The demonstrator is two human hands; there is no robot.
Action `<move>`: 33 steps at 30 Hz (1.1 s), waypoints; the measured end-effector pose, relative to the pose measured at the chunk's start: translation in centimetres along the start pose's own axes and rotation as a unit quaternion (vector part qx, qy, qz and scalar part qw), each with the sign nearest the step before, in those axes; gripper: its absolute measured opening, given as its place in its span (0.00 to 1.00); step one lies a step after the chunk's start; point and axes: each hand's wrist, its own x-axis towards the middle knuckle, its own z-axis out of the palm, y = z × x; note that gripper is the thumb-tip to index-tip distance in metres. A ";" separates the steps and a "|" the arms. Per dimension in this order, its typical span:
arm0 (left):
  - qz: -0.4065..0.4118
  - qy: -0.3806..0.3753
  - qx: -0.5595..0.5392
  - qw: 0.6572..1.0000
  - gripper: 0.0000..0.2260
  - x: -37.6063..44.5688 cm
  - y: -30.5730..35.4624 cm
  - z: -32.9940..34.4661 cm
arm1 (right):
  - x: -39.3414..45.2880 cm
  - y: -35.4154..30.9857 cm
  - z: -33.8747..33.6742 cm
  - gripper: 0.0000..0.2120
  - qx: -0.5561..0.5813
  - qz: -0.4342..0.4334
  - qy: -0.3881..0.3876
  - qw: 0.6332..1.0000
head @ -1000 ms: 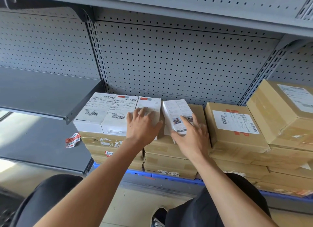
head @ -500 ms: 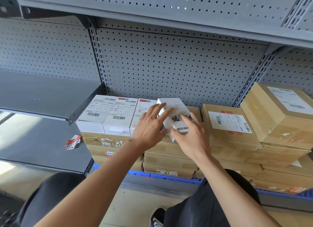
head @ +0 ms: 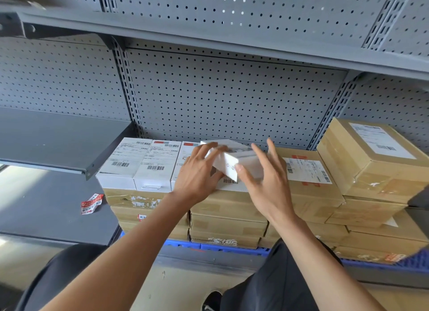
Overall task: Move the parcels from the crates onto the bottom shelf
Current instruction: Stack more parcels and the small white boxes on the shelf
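Both hands work one white box (head: pixel 234 163) at frame centre, above the row of white boxes (head: pixel 139 164) that lies on the brown cartons (head: pixel 227 215).

Left hand (head: pixel 197 171): fingers curled over the box's left end and upper edge, gripping it. Right hand (head: pixel 267 183): fingers straight and spread, thumb tip pressed on the box's near face, palm along its right side; it steadies rather than clamps.

Box attitude: tilted, near lower corner dropped toward a barcoded white box beneath it, top face blurred. Long axis runs roughly upper left to lower right in frame. Whether it touches the box below cannot be told.

Key relation: the box sits between the two hands, held at its left end by the left and braced on the right by the right. The row's free slot appears to lie just right of the third white box, directly under the tilted one. Judgement: next move is to level the box and lower it square against that neighbour; the left hand carries, the right guides.

Shelf (head: pixel 58 206) at lower left holds a red-and-white scrap (head: pixel 91 202).
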 end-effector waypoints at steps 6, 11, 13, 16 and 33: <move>-0.090 0.019 -0.115 0.989 0.27 1.2 1.0 -0.9 | 0.0 0.6 -0.2 0.33 0.147 0.052 0.040 0.987; -0.112 0.010 -0.199 0.974 0.26 2.4 2.0 -0.8 | 0.7 1.0 0.3 0.42 0.158 0.061 0.022 0.985; -0.114 0.002 -0.236 0.965 0.23 2.7 2.7 -1.0 | 1.2 1.0 0.4 0.46 0.169 0.060 0.024 0.983; -0.130 -0.012 -0.304 0.944 0.12 2.9 3.7 -1.4 | 1.7 1.3 0.8 0.50 0.173 0.048 0.040 0.983; -0.222 -0.026 -0.273 0.936 0.14 2.4 1.9 2.4 | 1.8 2.8 3.3 0.29 0.008 0.016 0.005 1.000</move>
